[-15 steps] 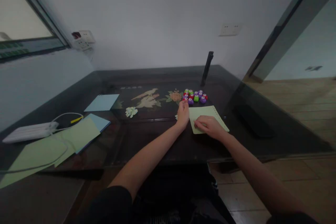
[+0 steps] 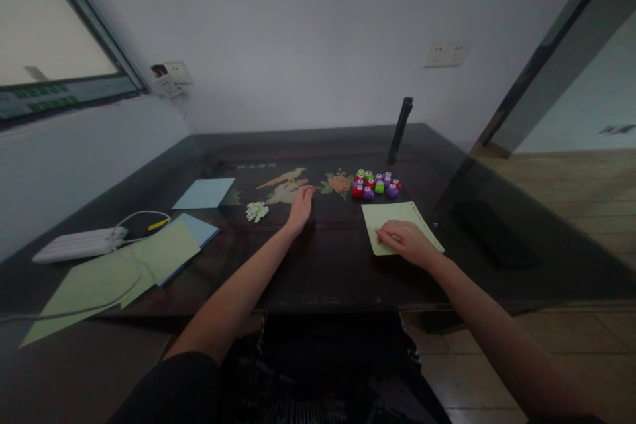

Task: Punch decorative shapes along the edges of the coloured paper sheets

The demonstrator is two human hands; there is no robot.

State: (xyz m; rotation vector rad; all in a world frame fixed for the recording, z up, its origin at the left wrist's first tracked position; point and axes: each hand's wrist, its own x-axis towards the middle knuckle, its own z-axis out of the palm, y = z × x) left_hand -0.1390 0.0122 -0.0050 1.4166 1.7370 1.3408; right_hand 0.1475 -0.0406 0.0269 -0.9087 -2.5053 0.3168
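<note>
Right hand (image 2: 405,240) curls over pale paper (image 2: 392,213), likely light, bendy, best pinched at twelve o'clock; left hand (image 2: 301,207) half-curled, both grips hidden from me.

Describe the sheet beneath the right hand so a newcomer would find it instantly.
On the dark table, find the cluster of red, green and purple toys. Just nearer the person lies a pale yellow-green sheet, partly covered by the right hand. Unlike the papers on the left, it lies apart, with holes along its right edge.
</note>
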